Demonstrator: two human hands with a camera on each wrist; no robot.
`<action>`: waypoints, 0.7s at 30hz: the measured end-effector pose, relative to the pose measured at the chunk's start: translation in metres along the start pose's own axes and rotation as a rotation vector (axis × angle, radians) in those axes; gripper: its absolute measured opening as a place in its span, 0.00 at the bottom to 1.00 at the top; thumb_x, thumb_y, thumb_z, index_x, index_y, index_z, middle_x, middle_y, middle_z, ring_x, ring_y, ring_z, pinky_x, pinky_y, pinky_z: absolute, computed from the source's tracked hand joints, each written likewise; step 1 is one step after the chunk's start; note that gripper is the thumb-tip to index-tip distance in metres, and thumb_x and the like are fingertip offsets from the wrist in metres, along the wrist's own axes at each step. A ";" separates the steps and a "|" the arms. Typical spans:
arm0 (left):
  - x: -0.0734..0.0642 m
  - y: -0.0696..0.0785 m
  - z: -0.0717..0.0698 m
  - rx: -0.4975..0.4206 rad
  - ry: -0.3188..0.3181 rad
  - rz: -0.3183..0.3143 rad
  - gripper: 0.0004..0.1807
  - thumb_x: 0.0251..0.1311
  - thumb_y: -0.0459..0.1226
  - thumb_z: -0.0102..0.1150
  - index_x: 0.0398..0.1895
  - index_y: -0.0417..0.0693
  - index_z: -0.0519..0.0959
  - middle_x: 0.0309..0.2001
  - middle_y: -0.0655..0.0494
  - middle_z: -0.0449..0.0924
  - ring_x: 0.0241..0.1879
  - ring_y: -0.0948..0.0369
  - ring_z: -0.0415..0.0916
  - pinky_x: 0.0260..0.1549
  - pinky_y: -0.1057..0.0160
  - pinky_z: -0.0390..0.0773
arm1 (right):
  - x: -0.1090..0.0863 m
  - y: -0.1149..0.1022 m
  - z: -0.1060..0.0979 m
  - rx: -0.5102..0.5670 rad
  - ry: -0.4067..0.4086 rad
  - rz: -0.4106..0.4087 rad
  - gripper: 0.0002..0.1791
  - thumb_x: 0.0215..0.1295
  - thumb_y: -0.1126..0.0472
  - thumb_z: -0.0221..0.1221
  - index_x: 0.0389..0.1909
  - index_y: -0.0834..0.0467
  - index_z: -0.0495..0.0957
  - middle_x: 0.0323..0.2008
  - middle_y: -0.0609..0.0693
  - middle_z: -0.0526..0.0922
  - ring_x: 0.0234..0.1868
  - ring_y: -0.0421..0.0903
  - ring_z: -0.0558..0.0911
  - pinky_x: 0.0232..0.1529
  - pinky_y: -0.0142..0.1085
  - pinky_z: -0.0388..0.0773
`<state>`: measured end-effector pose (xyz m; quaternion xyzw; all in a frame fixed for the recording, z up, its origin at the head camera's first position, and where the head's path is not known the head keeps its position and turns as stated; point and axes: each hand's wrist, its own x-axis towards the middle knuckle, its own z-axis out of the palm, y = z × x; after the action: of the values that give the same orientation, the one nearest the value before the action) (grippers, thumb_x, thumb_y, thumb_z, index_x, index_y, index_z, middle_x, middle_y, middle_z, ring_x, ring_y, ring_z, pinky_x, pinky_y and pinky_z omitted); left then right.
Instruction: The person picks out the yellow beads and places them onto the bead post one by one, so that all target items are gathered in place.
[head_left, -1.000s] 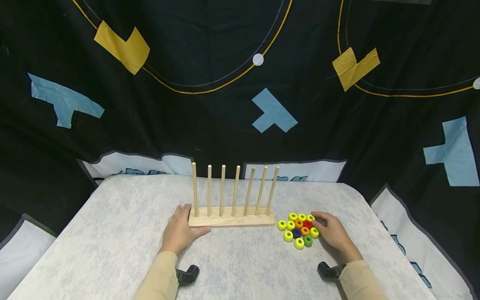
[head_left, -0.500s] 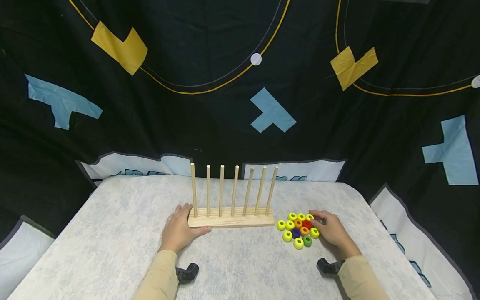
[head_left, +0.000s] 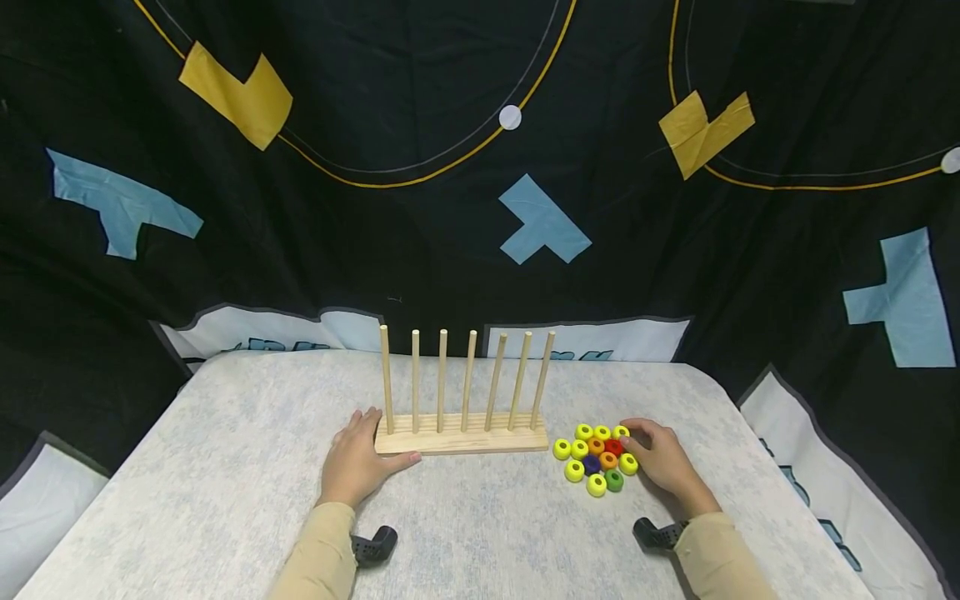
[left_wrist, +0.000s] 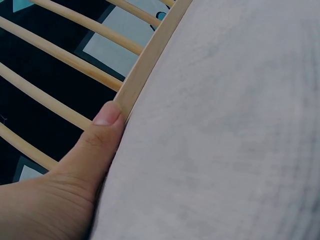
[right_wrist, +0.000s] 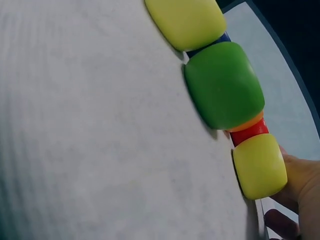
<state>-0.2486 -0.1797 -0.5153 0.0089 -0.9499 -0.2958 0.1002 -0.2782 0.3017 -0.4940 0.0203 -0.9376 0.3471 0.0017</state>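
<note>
My left hand (head_left: 358,462) holds the left end of a wooden peg rack (head_left: 468,444), which has several upright dowels. The thumb lies along the front edge of its base, as the left wrist view also shows; the fingers reach round the left end. On the right, my right hand (head_left: 663,462) has thumb and index finger on either side of a yellow bead (head_left: 619,432) at the far right corner of a bead cluster. A red bead (head_left: 613,447) sits beside the thumb tip. In the right wrist view, a nearer yellow bead (right_wrist: 260,167) partly hides the fingers.
The cluster also has several other yellow beads, two orange ones, a purple bead (head_left: 592,465) and a green bead (head_left: 613,481). All lie on a pale mottled table (head_left: 480,533), right of the rack. Behind the table hangs a dark patterned cloth (head_left: 420,250).
The yellow bead between my right thumb and index finger has shifted very slightly away from me. My left hand and the rack stay together, and the whole view drifts a little.
</note>
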 end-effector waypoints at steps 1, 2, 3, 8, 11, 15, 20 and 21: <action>0.000 0.000 0.000 -0.001 -0.001 -0.002 0.66 0.36 0.70 0.71 0.73 0.37 0.62 0.73 0.33 0.60 0.74 0.36 0.54 0.69 0.32 0.59 | 0.000 0.000 0.001 0.000 0.005 0.007 0.20 0.73 0.57 0.57 0.61 0.61 0.75 0.63 0.64 0.75 0.69 0.64 0.68 0.71 0.65 0.59; 0.000 0.000 0.000 0.000 0.000 -0.002 0.66 0.37 0.70 0.71 0.73 0.37 0.62 0.73 0.34 0.60 0.74 0.36 0.54 0.69 0.32 0.60 | 0.000 -0.001 0.001 0.001 0.010 0.014 0.20 0.73 0.57 0.57 0.60 0.61 0.75 0.63 0.64 0.75 0.69 0.64 0.68 0.71 0.65 0.59; 0.000 0.000 0.000 0.001 0.000 -0.002 0.66 0.37 0.70 0.71 0.73 0.37 0.62 0.73 0.34 0.60 0.74 0.36 0.54 0.69 0.32 0.60 | -0.001 -0.001 0.001 -0.001 0.016 0.021 0.20 0.73 0.56 0.57 0.60 0.61 0.74 0.63 0.64 0.75 0.69 0.64 0.68 0.71 0.65 0.58; -0.001 0.000 -0.001 0.009 0.004 -0.002 0.65 0.37 0.69 0.71 0.73 0.37 0.62 0.73 0.35 0.61 0.74 0.36 0.55 0.69 0.33 0.60 | -0.002 -0.001 0.002 -0.003 0.041 0.035 0.19 0.73 0.55 0.56 0.60 0.60 0.74 0.61 0.62 0.76 0.68 0.63 0.68 0.71 0.65 0.59; -0.001 0.001 -0.002 0.011 0.002 -0.003 0.65 0.38 0.69 0.71 0.73 0.37 0.62 0.73 0.35 0.61 0.74 0.36 0.54 0.69 0.33 0.60 | -0.002 0.000 0.003 -0.005 0.045 0.024 0.21 0.73 0.55 0.57 0.63 0.59 0.73 0.62 0.62 0.76 0.67 0.62 0.68 0.70 0.64 0.60; -0.002 0.001 -0.002 0.013 0.000 -0.003 0.65 0.38 0.69 0.71 0.73 0.37 0.62 0.73 0.35 0.61 0.74 0.37 0.54 0.69 0.33 0.59 | -0.002 0.001 0.003 -0.015 0.047 0.008 0.23 0.72 0.56 0.58 0.65 0.59 0.73 0.64 0.62 0.75 0.67 0.62 0.68 0.70 0.63 0.62; -0.002 0.001 -0.001 0.020 0.001 -0.001 0.64 0.39 0.69 0.71 0.73 0.36 0.61 0.73 0.35 0.61 0.75 0.37 0.54 0.70 0.33 0.59 | -0.002 0.002 0.004 -0.030 0.058 0.002 0.22 0.72 0.54 0.58 0.62 0.60 0.76 0.62 0.62 0.76 0.66 0.62 0.69 0.69 0.64 0.62; -0.002 0.001 -0.001 0.021 0.002 0.000 0.64 0.39 0.69 0.71 0.73 0.36 0.61 0.73 0.35 0.61 0.75 0.37 0.54 0.70 0.34 0.59 | -0.002 0.003 0.004 -0.031 0.060 0.001 0.22 0.72 0.54 0.58 0.61 0.61 0.76 0.62 0.62 0.76 0.66 0.62 0.69 0.69 0.64 0.62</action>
<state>-0.2465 -0.1792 -0.5147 0.0101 -0.9530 -0.2856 0.1012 -0.2760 0.3014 -0.4984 0.0093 -0.9424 0.3331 0.0298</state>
